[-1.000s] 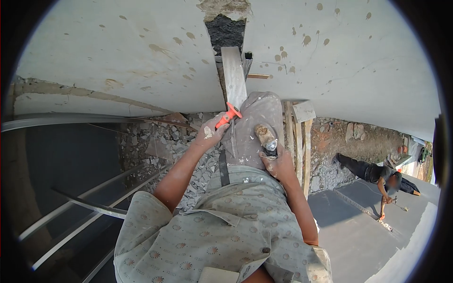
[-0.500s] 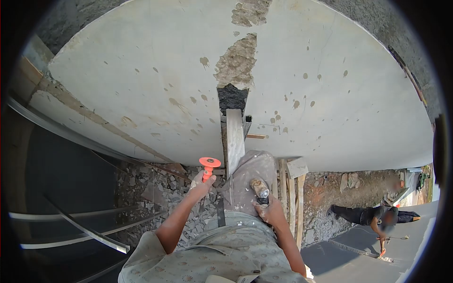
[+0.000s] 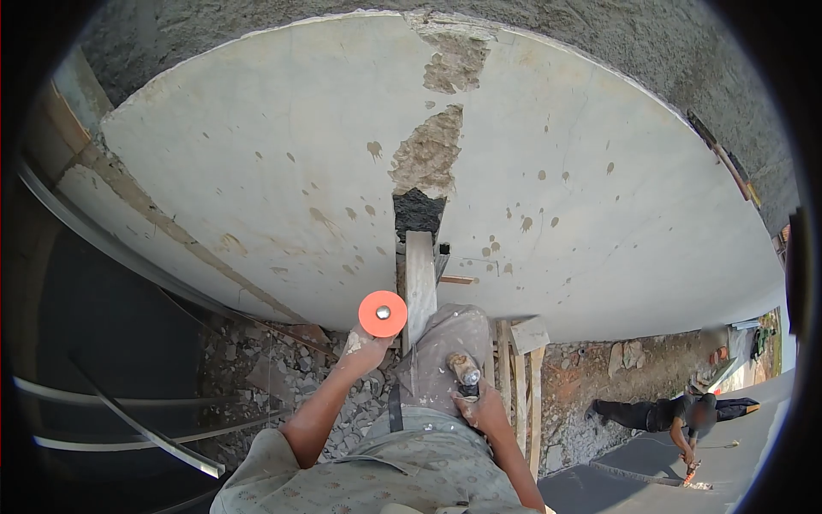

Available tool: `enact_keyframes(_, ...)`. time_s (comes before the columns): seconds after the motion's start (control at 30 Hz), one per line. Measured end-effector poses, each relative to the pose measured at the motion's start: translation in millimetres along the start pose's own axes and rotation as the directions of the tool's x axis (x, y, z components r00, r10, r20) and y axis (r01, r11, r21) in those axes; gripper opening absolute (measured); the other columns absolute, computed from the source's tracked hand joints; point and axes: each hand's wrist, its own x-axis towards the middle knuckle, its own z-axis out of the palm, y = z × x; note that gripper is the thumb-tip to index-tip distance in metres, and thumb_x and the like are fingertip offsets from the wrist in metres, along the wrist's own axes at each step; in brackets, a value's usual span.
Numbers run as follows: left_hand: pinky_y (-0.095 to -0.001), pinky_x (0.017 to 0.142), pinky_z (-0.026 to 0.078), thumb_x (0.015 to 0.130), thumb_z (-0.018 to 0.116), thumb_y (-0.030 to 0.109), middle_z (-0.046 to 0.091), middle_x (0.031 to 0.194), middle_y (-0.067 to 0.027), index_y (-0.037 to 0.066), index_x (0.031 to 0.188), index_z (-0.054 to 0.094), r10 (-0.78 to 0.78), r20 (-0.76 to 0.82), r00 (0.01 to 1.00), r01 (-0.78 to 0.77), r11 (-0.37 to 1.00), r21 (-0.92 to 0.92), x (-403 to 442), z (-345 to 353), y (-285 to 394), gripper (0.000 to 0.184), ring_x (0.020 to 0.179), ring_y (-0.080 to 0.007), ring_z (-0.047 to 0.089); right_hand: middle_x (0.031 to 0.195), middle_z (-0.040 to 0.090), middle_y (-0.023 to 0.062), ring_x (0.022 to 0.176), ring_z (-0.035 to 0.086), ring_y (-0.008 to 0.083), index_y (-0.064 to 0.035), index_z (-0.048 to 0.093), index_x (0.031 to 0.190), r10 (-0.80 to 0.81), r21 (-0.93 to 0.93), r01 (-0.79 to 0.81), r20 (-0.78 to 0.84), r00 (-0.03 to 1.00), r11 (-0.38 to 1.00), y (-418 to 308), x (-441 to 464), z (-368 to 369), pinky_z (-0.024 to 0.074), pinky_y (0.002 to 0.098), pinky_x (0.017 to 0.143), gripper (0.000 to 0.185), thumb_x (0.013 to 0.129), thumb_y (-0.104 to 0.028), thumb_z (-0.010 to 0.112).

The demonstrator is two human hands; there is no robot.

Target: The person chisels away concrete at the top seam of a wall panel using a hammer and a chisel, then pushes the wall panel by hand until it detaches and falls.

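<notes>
My left hand (image 3: pixel 366 348) is wrapped round a chisel with a round orange guard (image 3: pixel 383 313), whose metal end faces the camera. In my right hand (image 3: pixel 481 406) is a hammer (image 3: pixel 465 370), its dusty head over my thigh. Beyond both hands a pale wall (image 3: pixel 300 188) has a chipped rough patch (image 3: pixel 428 152) above a dark recess (image 3: pixel 418 211). A flat grey board (image 3: pixel 420 278) stands upright below the recess, between my left hand and my raised knee.
Broken rubble (image 3: pixel 330 403) lies at the lower left, beside long metal strips (image 3: pixel 128 401). Wooden planks (image 3: pixel 527 377) stand right of my leg. Farther right, a co-worker (image 3: pixel 676 415) bends over a grey surface (image 3: pixel 599 488), a hand on a tool.
The view has tilted up, showing more of the wall. My left hand has raised the orange-guarded chisel and turned its end toward the camera. The hammer stays in my right hand.
</notes>
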Motion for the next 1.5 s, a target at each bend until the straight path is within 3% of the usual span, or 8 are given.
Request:
enact_keyframes(0.17,-0.0328,0.075,0.051,0.093,0.062,0.020,0.062,0.082,-0.0044,0.003,0.097,0.063,0.150,-0.151,0.977,-0.179,0.963,-0.203,-9.7,15.1,11.1,0.018,0.080,-0.0159,0.064,0.096,0.067,0.0282,0.093,0.065,0.0427,0.0043,0.059,0.115,0.025,0.045,-0.027,0.032,0.999,0.999,-2.8,0.9,-2.5,0.0510,0.0430,0.083,0.056,0.076,-0.032,0.076)
enact_keyframes(0.4,-0.0420,0.080,0.051,0.087,0.060,0.009,0.066,0.100,-0.0163,0.003,0.103,0.062,0.591,-0.145,0.793,-0.533,0.790,0.305,10.0,57.7,-8.5,0.017,0.096,-0.0340,0.064,0.102,0.068,0.0242,0.097,0.066,0.0366,0.0042,0.060,0.116,0.000,0.125,-0.001,0.008,1.000,0.992,-3.9,-1.3,-2.9,0.0503,0.0398,0.085,0.055,0.075,-0.028,0.077)
enact_keyframes(0.57,-0.0439,0.082,0.050,0.085,0.060,0.011,0.064,0.103,-0.0176,0.004,0.109,0.059,0.463,-0.215,0.860,-0.460,0.886,0.066,13.3,73.1,-4.7,0.025,0.099,-0.0375,0.061,0.102,0.067,0.0254,0.097,0.066,0.0376,0.0053,0.058,0.118,0.024,0.101,-0.024,-0.005,1.000,0.995,-9.9,-4.5,-4.0,0.0504,0.0401,0.085,0.059,0.075,-0.030,0.077)
enact_keyframes(0.67,-0.0428,0.086,0.049,0.087,0.060,0.013,0.064,0.109,-0.0181,0.004,0.114,0.058,0.506,-0.161,0.847,-0.458,0.849,0.262,4.3,56.8,17.6,0.029,0.105,-0.0365,0.060,0.103,0.067,0.0263,0.098,0.066,0.0380,0.0057,0.058,0.119,-0.001,0.092,0.002,-0.014,1.000,0.996,-7.1,-3.4,-3.2,0.0504,0.0403,0.086,0.060,0.075,-0.031,0.077)
enact_keyframes(0.87,-0.0359,0.092,0.047,0.081,0.070,0.015,0.062,0.116,-0.0135,0.005,0.120,0.056,0.180,0.181,0.967,-0.185,0.983,0.007,-8.3,52.0,5.1,0.042,0.106,-0.0271,0.061,0.093,0.070,0.0214,0.087,0.069,0.0302,0.0061,0.063,0.104,-0.004,0.110,0.007,-0.025,1.000,0.994,12.9,2.4,7.2,0.0514,0.0383,0.082,0.051,0.073,-0.031,0.080)
enact_keyframes(1.07,-0.0332,0.091,0.047,0.079,0.075,0.018,0.061,0.113,-0.0091,0.008,0.113,0.058,0.352,0.103,0.930,-0.312,0.907,-0.285,-17.5,69.8,-9.0,0.040,0.102,-0.0237,0.059,0.093,0.070,0.0202,0.087,0.068,0.0294,0.0051,0.063,0.104,-0.015,0.110,0.020,-0.051,0.999,0.994,20.5,2.2,11.7,0.0515,0.0376,0.082,0.050,0.074,-0.030,0.080)
enact_keyframes(1.37,-0.0316,0.085,0.047,0.079,0.076,0.012,0.059,0.104,-0.0068,0.007,0.104,0.060,0.639,-0.048,0.768,-0.613,0.754,0.236,-14.8,63.1,-2.6,0.030,0.096,-0.0187,0.059,0.111,0.065,0.0271,0.106,0.063,0.0404,-0.0001,0.051,0.131,0.030,0.034,-0.034,0.106,0.994,0.999,9.4,-6.7,-7.1,0.0483,0.0422,0.092,0.073,0.071,-0.034,0.078)
enact_keyframes(1.5,-0.0316,0.082,0.049,0.084,0.074,0.013,0.062,0.095,-0.0054,0.005,0.099,0.060,0.411,-0.155,0.898,-0.435,0.882,-0.183,-4.7,76.4,-29.5,0.022,0.089,-0.0190,0.062,0.112,0.064,0.0263,0.105,0.062,0.0415,-0.0038,0.050,0.133,0.055,-0.049,-0.050,0.115,0.992,0.998,3.3,-12.9,-12.5,0.0480,0.0426,0.092,0.074,0.071,-0.034,0.077)
